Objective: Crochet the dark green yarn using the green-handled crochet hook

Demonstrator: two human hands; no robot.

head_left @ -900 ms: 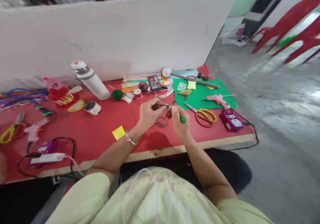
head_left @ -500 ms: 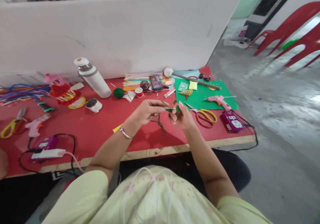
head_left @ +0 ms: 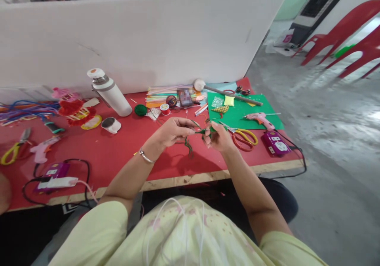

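Above the red tabletop, my left hand [head_left: 175,131] is closed, pinching green yarn [head_left: 188,145] whose loose ends dangle below the fingers. A strand also passes over its index finger. Close beside it, my right hand [head_left: 219,136] is closed round a thin metal crochet hook [head_left: 203,130], its tip at the yarn between both hands. Some of the green work is hidden by the fingers. Behind my left hand lies a ball of green yarn [head_left: 140,110]. Yellow and red-handled scissors [head_left: 245,138] lie just right of my right hand.
A white flask [head_left: 111,95] and a cup [head_left: 111,125] stand on the left. On the right, a pink glue gun [head_left: 261,119] rests on a green sheet [head_left: 231,119], near a purple box [head_left: 276,143]. A white board [head_left: 142,40] borders the table's back.
My left hand has shifted slightly left, away from my right hand. The hook's shaft, seen earlier jutting right past my right hand, is now harder to see there.
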